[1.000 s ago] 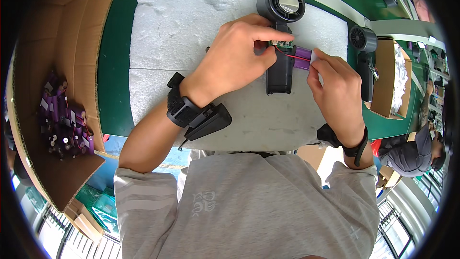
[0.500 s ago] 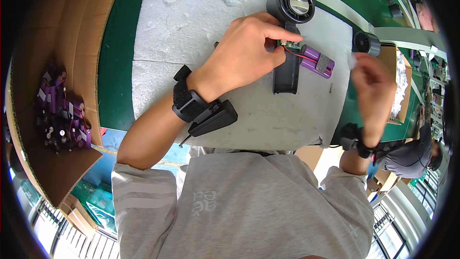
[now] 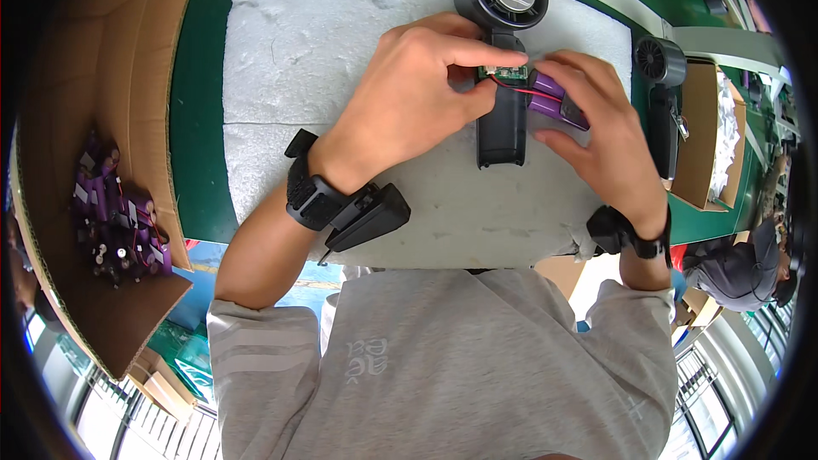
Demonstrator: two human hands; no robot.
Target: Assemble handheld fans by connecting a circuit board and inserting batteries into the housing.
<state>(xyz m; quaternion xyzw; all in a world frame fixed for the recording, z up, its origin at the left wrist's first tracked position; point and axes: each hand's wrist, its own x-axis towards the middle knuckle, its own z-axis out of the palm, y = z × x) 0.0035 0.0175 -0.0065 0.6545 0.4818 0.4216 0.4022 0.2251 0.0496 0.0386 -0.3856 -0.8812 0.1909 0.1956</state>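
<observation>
A black handheld fan [image 3: 501,132] lies on the foam pad, its round head pointing away from me and its handle casing uncovered. A small green circuit board [image 3: 514,72] shows at the top of the handle. Red and black wires run from the board to a purple two-cell battery pack [image 3: 546,95] beside the handle. My left hand [image 3: 417,89] is closed at the fan's neck, index finger along the board and thumb by the wires. Spread around the battery pack, my right hand [image 3: 601,111] has its fingers over the far side and thumb apart on the near side.
White foam pad [image 3: 298,60] covers much of the green table [image 3: 200,170]. At left stands an open cardboard box [image 3: 149,51] with several purple battery packs [image 3: 119,204]. Another black fan [image 3: 660,64] lies at right, beside a carton [image 3: 703,132]. A person [image 3: 737,268] is further right.
My right hand has moved left from beside the other fan to the battery pack. My left hand stays at the fan's neck. The view has shifted slightly.
</observation>
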